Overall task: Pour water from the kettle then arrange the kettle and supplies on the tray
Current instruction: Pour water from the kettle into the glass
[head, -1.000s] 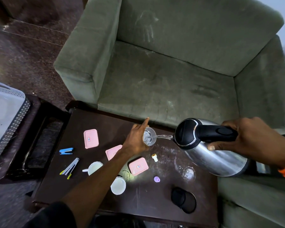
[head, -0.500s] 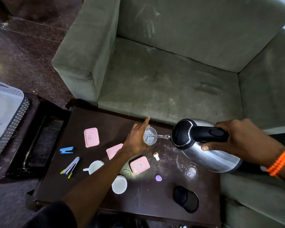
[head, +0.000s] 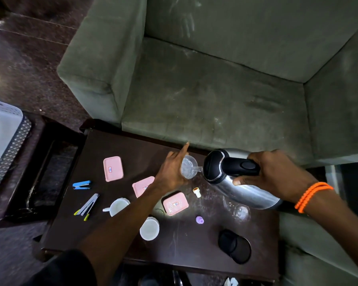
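A steel kettle [head: 248, 193] with a black lid and handle is tipped to the left over the dark table [head: 186, 242]. My right hand [head: 277, 176] grips its handle. A thin stream of water runs from the spout into a clear glass [head: 189, 167]. My left hand [head: 171, 171] is wrapped around the glass, forefinger pointing up. Three small pink trays lie on the table: one at the left [head: 113, 168], one partly under my left arm [head: 142, 185], one in the middle [head: 175, 203].
Two white cups [head: 118, 207] [head: 149, 228], a blue stapler [head: 82, 185], a metal stapler [head: 87, 207], a small white cap [head: 197, 191], a purple cap [head: 199, 220], a second clear glass [head: 239, 210] and the black kettle base [head: 235, 246] lie on the table. A green sofa [head: 215, 89] stands behind it.
The kettle and my right hand have shifted left, closer to the glass. Water keeps running into the glass, which my left hand still holds.
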Action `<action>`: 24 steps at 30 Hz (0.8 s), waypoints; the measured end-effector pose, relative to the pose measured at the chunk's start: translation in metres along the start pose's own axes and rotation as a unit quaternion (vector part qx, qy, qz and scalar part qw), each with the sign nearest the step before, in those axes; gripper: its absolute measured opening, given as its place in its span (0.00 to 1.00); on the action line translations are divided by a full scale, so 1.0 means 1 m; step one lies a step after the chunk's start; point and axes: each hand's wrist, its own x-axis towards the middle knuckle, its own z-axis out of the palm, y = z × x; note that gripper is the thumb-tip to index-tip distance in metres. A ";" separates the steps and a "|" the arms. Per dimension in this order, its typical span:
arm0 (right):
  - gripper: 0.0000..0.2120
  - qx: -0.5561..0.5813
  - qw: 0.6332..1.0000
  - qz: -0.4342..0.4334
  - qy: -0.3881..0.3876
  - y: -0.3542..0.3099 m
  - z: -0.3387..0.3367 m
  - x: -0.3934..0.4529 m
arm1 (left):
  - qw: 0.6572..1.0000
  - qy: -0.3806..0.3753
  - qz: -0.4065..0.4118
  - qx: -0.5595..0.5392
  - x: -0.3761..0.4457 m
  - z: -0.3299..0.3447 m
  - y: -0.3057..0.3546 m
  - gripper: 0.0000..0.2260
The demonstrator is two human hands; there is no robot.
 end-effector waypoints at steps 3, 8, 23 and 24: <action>0.25 0.011 1.000 0.010 -0.002 0.001 0.005 0.003 | 1.000 -0.009 -0.007 0.006 0.001 0.003 0.000 0.56; 0.24 0.037 0.999 0.021 -0.009 0.006 0.019 0.006 | 1.000 -0.008 -0.008 0.019 0.004 0.005 -0.001 0.57; 0.18 0.276 0.957 0.065 0.058 0.059 0.084 -0.001 | 0.998 -0.009 -0.030 0.056 0.012 0.035 -0.029 0.59; 0.16 0.293 0.951 0.070 0.063 0.062 0.087 -0.001 | 0.998 -0.009 -0.027 0.051 0.012 0.038 -0.031 0.58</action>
